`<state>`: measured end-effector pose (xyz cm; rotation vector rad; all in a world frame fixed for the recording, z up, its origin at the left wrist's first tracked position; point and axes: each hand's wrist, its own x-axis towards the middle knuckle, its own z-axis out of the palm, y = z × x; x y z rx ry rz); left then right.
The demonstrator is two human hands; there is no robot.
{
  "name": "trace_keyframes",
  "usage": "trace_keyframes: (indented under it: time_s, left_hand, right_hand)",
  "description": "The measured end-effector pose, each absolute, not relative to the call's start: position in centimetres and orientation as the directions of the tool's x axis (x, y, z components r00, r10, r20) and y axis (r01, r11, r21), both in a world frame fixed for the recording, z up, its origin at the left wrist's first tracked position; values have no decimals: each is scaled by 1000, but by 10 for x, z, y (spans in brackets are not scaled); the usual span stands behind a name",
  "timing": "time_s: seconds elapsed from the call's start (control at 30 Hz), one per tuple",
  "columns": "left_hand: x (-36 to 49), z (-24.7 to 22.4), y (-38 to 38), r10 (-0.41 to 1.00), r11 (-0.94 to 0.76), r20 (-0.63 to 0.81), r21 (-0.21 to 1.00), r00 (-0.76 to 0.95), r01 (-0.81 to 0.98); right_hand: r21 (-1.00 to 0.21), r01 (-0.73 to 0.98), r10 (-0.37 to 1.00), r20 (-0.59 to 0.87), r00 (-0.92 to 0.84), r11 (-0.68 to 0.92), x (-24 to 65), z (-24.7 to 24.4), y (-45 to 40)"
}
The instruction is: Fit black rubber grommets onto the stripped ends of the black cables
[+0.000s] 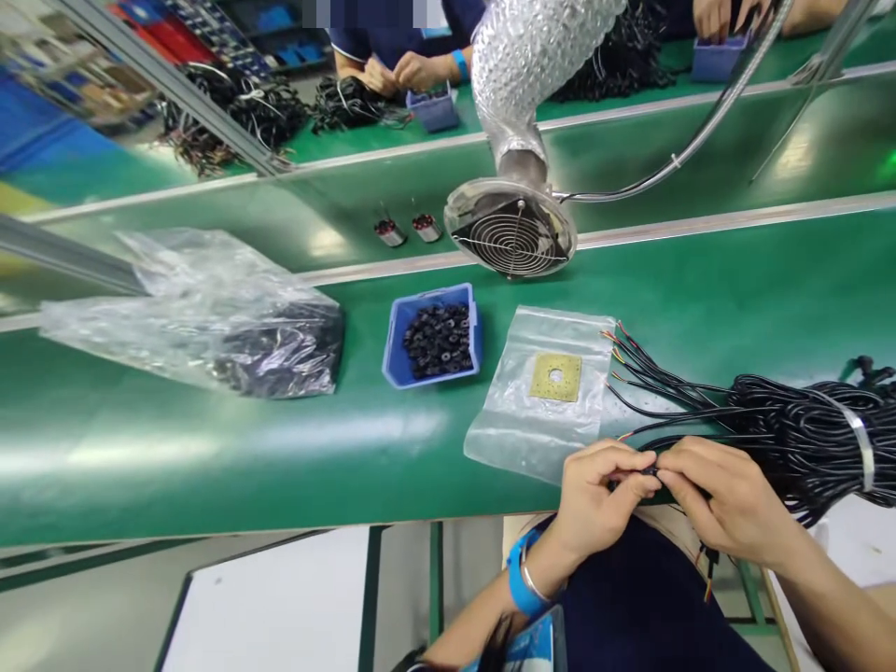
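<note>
At the bench's front edge my left hand and my right hand meet, fingertips nearly touching. Both pinch a short dark stretch of black cable; my fingers hide most of it, so I cannot tell whether a small part is on it. Beside my right hand lies a thick bundle of black cables, tied with a pale band. Its loose ends, with red and yellow wires bared, point left toward a clear plastic bag. On that bag rests a yellowish square plate with a central hole.
A blue bin holds many small black rubber-like rings. Further left is a clear bag of black parts. A fume extractor hood on a silver duct hangs over the bench's back. Across the divider, co-workers' hands work near blue bins.
</note>
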<state>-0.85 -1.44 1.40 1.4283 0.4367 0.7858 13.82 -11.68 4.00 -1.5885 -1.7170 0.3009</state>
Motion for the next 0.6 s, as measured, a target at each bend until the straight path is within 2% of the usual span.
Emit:
trace_keyframes:
  time_s: [0.1, 0.2, 0.4, 0.53, 0.6]
  left_hand:
    - [-8, 15, -13, 682, -116, 234, 970, 693, -213]
    - [-8, 14, -12, 678, -124, 194, 981, 709, -149]
    - [-10, 16, -15, 674, -3, 5, 1000, 739, -3]
    - [-13, 19, -20, 678, 164, -87, 986, 730, -35]
    - [-14, 19, -21, 700, 197, -87, 978, 709, -75]
  right_hand:
    - [-590, 781, 922, 385, 50, 204, 138, 38, -117]
    - [-539, 818, 918, 396, 36, 200, 140, 37, -118]
    - [-546, 826, 941, 333, 55, 145, 141, 46, -118]
    - [-576, 808, 949, 307, 74, 123, 141, 49, -118]
    - [-583, 804, 951, 301, 79, 118, 142, 49, -119]
